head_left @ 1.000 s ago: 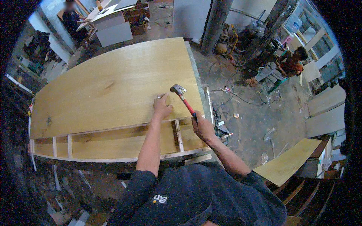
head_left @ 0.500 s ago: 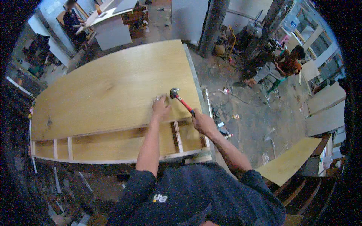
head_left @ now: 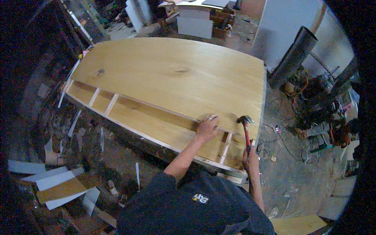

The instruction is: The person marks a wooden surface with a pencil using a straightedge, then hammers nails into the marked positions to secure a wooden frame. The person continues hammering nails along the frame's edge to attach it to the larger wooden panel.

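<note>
My right hand [head_left: 251,156] grips the red and black handle of a claw hammer [head_left: 246,134], whose metal head is above the right end of a large wood-grain panel [head_left: 168,74]. Left of the hammer, my left hand [head_left: 207,128] is at the panel's near edge with its fingers bent together. A small shiny spot shows at those fingers; whether it is a held piece or a ring I cannot make out. The panel lies over a shallow wooden frame [head_left: 156,143], leaving a near strip uncovered where short crosspieces [head_left: 226,148] show.
White and brown board offcuts [head_left: 58,178] litter the floor at the lower left. A workbench [head_left: 194,26] stands beyond the panel. To the right are a dark pillar [head_left: 293,53], cables and a person partly in shadow [head_left: 340,135]. Another yellowish sheet [head_left: 299,225] lies lower right.
My view has swung left, so the panel and both hands appear farther right. My left hand has come back toward the panel's near edge. The hammer stays in my right hand, angled differently.
</note>
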Tool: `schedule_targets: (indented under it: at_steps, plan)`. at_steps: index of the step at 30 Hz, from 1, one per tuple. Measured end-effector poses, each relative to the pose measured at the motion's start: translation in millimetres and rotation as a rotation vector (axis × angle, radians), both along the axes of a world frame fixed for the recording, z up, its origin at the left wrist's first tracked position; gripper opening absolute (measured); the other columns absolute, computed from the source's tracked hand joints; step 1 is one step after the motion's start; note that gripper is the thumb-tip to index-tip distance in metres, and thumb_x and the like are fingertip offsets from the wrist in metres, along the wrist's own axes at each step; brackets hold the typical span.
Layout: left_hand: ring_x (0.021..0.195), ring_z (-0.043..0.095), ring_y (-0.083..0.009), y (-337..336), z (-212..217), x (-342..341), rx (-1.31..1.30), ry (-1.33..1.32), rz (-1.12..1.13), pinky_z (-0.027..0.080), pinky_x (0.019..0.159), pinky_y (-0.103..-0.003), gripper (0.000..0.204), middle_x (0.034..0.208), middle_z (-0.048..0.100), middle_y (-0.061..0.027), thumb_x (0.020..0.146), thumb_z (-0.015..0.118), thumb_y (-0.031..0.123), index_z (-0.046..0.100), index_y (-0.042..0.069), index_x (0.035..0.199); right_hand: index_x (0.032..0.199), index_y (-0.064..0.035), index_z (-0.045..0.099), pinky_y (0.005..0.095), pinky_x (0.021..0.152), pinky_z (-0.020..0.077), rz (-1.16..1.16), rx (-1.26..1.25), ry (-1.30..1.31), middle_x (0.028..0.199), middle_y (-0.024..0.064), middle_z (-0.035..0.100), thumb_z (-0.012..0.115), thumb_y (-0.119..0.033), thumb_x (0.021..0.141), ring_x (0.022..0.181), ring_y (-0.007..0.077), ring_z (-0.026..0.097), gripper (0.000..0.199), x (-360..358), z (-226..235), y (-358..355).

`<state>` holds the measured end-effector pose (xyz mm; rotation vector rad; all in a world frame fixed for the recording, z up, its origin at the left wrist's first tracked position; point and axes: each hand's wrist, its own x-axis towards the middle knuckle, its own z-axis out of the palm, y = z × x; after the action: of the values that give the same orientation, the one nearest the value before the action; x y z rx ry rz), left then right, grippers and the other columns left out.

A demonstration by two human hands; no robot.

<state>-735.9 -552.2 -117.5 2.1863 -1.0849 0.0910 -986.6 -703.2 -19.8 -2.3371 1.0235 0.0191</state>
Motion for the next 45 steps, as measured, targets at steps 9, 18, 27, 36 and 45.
schedule_targets:
  at_steps: [9, 18, 27, 36, 45]
  plan:
    - [0.086, 0.064, -0.0383, 207.1, -9.2, 228.0, 0.133, -0.209, 0.671, 0.049, 0.074, -0.051, 0.023, 0.089, 0.067, -0.0220, 0.089, 0.067, 0.029, 0.069, 0.007, 0.096, 0.129, -0.0097, 0.046, 0.0598, 0.062, 0.0490, 0.036, 0.000, -0.078, 0.081, 0.0294, 0.067, 0.060, -0.026, 0.098, 0.073, 0.0512, 0.064, 0.038, -43.7, -29.1, -3.3]
    - [0.073, 0.070, -0.0388, 243.1, 26.7, 319.6, 0.544, -0.125, 0.668, 0.055, 0.066, -0.051, 0.027, 0.084, 0.073, -0.0196, 0.090, 0.062, 0.026, 0.075, 0.002, 0.086, 0.123, -0.0035, 0.058, 0.0457, 0.084, 0.0503, -0.118, 0.230, -0.193, 0.100, 0.0256, 0.067, 0.063, -0.031, 0.098, 0.097, 0.0398, 0.066, 0.037, -73.1, 23.7, 11.2]
    - [0.086, 0.073, -0.0344, 268.8, -5.8, 345.2, 0.322, -0.085, 0.643, 0.055, 0.079, -0.045, 0.033, 0.089, 0.074, -0.0196, 0.091, 0.063, 0.032, 0.074, 0.001, 0.098, 0.134, -0.0063, 0.056, 0.0347, 0.070, 0.0533, -0.171, 0.331, -0.387, 0.090, 0.0088, 0.067, 0.064, -0.019, 0.099, 0.076, 0.0211, 0.064, 0.039, -65.2, 7.9, 38.7]
    - [0.085, 0.072, -0.0346, 216.7, 63.0, 302.3, 0.529, 0.061, 0.548, 0.056, 0.077, -0.043, 0.030, 0.086, 0.074, -0.0169, 0.086, 0.069, 0.032, 0.075, 0.002, 0.088, 0.132, -0.0097, 0.054, 0.0266, 0.051, 0.0441, -0.460, 0.768, -0.601, 0.074, -0.0009, 0.056, 0.063, -0.020, 0.100, 0.057, 0.0087, 0.052, 0.035, -17.7, 70.5, 2.7]
    - [0.097, 0.069, -0.0388, 210.8, 32.7, 309.8, 0.937, -0.286, 0.472, 0.057, 0.077, -0.049, 0.032, 0.098, 0.070, -0.0207, 0.088, 0.066, 0.033, 0.070, 0.006, 0.105, 0.100, -0.0072, 0.058, 0.0270, 0.050, 0.0409, -0.539, 0.623, -0.408, 0.066, -0.0034, 0.051, 0.057, -0.031, 0.104, 0.055, 0.0074, 0.048, 0.024, -47.7, -20.9, 32.9]
